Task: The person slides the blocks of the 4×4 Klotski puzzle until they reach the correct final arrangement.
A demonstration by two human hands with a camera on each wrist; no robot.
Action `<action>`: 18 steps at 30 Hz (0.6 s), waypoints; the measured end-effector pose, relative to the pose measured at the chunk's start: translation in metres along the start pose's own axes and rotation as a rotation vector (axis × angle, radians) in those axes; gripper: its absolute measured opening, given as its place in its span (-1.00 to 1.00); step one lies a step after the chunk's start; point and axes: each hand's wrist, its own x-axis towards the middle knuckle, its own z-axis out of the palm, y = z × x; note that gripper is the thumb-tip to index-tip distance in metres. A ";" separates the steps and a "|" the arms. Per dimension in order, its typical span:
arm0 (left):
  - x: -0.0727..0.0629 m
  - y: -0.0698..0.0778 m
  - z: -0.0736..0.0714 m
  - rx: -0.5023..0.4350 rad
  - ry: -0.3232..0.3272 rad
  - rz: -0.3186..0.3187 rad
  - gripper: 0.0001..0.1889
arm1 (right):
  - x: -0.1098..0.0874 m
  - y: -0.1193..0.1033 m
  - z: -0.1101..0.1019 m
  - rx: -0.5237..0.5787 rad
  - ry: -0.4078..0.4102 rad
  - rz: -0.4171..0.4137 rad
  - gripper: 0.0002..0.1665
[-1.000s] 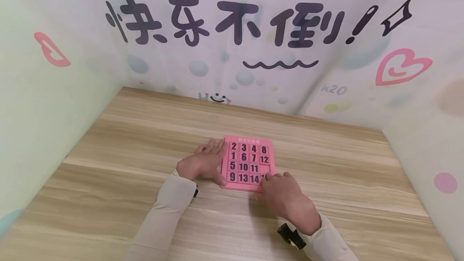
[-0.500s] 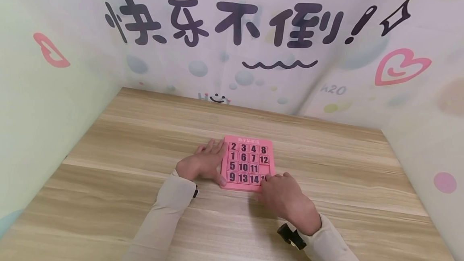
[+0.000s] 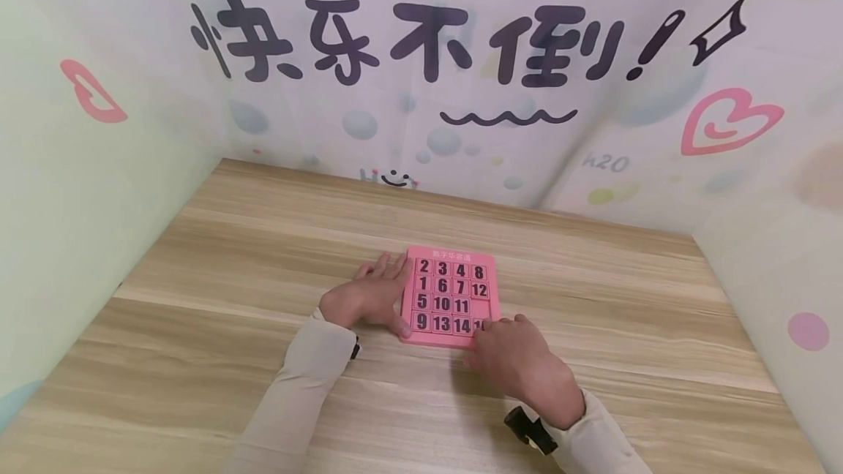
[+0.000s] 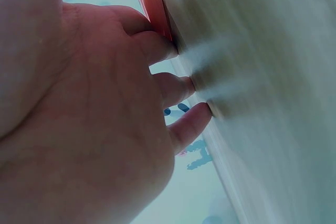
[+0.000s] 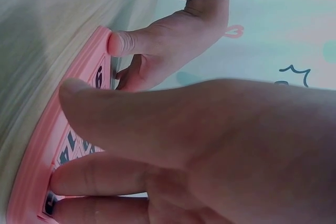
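Observation:
A pink number slide puzzle (image 3: pixel 451 339) lies flat on the wooden table in the head view. Its third row has a gap (image 3: pixel 481 308) at the right end, below tile 12 (image 3: pixel 479 290). My left hand (image 3: pixel 369 298) rests along the puzzle's left side, fingers spread, the thumb touching its front left corner. In the left wrist view those fingertips (image 4: pixel 202 109) touch the tabletop. My right hand (image 3: pixel 516 353) lies over the front right corner. Its straight fingers (image 5: pixel 100 174) press on the bottom right tile, mostly covering its number, while the thumb (image 5: pixel 79 90) is by the front rim.
The wood-grain table (image 3: pixel 276 240) spreads around the puzzle. A printed wall sheet (image 3: pixel 421 123) stands along its far edge, with side walls at left and right. A black device (image 3: pixel 530 430) is strapped to the right wrist.

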 end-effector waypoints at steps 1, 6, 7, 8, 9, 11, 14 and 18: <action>0.000 0.000 0.000 0.001 -0.001 0.000 0.27 | 0.000 0.000 0.000 0.004 -0.003 -0.001 -0.55; 0.000 0.000 0.000 -0.003 -0.001 0.000 0.27 | 0.000 0.003 -0.005 0.062 -0.043 0.004 -0.62; 0.000 -0.001 0.000 -0.005 -0.001 0.000 0.27 | 0.000 0.004 -0.006 0.081 -0.042 0.011 -0.66; 0.000 -0.001 0.001 -0.009 0.000 0.000 0.27 | 0.000 0.006 -0.007 0.097 -0.037 0.020 -0.72; 0.000 -0.001 0.001 -0.010 -0.001 0.000 0.27 | 0.000 0.007 -0.008 0.113 -0.026 0.029 -0.75; 0.000 -0.001 0.001 -0.013 0.000 0.002 0.26 | 0.001 0.010 -0.007 0.145 0.003 0.049 -0.67; 0.000 -0.001 0.001 -0.013 0.000 0.003 0.26 | 0.004 0.014 -0.005 0.176 0.017 0.069 -0.44; 0.000 -0.001 0.001 -0.017 0.003 0.003 0.26 | 0.009 0.018 0.000 0.183 0.001 0.084 -0.28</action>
